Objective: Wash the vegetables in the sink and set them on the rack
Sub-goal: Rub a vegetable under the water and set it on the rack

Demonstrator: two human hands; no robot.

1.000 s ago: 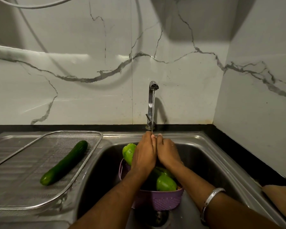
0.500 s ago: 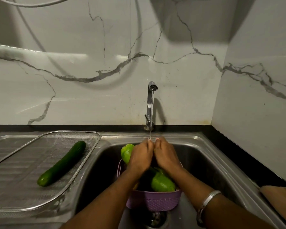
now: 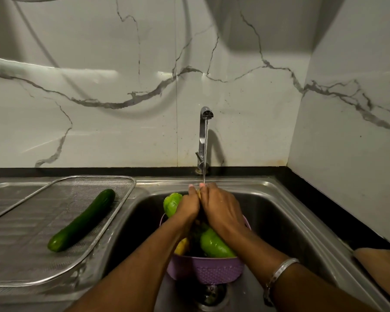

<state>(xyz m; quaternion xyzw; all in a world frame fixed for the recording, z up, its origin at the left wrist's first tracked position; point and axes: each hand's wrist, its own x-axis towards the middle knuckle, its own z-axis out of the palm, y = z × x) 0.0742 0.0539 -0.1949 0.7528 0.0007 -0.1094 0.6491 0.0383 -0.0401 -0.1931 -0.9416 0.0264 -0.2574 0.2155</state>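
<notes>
Both of my hands are cupped together under the running tap (image 3: 204, 136), above a purple colander (image 3: 212, 270) in the sink (image 3: 279, 188). My left hand (image 3: 188, 207) and my right hand (image 3: 221, 210) hold a vegetable between them. It is almost fully hidden, and only a pale yellow sliver shows at my fingertips. The colander holds a light green pepper (image 3: 170, 202) at its far left, another green pepper (image 3: 214, 244) and a yellow vegetable (image 3: 181, 246). A dark green cucumber (image 3: 81, 220) lies on the mesh rack (image 3: 122, 180) to the left.
The rack lies on the steel drainboard left of the basin. The drain (image 3: 212, 293) sits just in front of the colander. Marble walls close the back and right side. A brown object (image 3: 381, 266) lies at the counter's right edge. A silver bracelet (image 3: 282, 269) is on my right wrist.
My hands have stayed pressed together under the stream and have sunk slightly toward the colander. The cucumber and the colander have not moved.
</notes>
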